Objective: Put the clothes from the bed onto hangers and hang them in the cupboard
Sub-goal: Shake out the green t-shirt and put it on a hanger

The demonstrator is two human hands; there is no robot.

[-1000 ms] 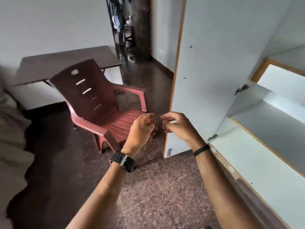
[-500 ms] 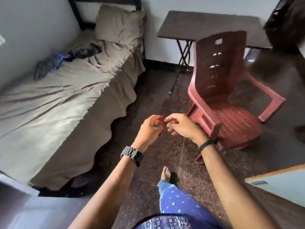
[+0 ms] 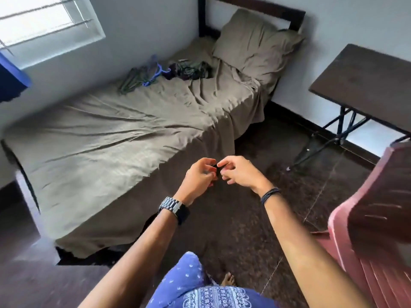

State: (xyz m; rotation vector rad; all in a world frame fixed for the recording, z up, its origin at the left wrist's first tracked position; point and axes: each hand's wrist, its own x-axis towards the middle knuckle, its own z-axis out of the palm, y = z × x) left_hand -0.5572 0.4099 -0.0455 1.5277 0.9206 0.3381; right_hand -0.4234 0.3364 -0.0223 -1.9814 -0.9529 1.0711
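The view has swung from the cupboard to the bed [image 3: 115, 138]. Clothes [image 3: 191, 71] and hangers [image 3: 142, 77] lie far on it, untouched. Left hand [image 3: 198, 177] and right hand [image 3: 239, 173] meet, pinching something small and dark; fetching comes next.

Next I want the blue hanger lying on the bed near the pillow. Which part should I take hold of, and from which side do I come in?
Grip the blue hanger at its near, lower end, the part lying bare on the sheet. Come from the open side of the bed, reaching over the mattress. Its far end seems tangled between the green hangers and the dark clothes, so lift gently; finer detail is too small to tell.
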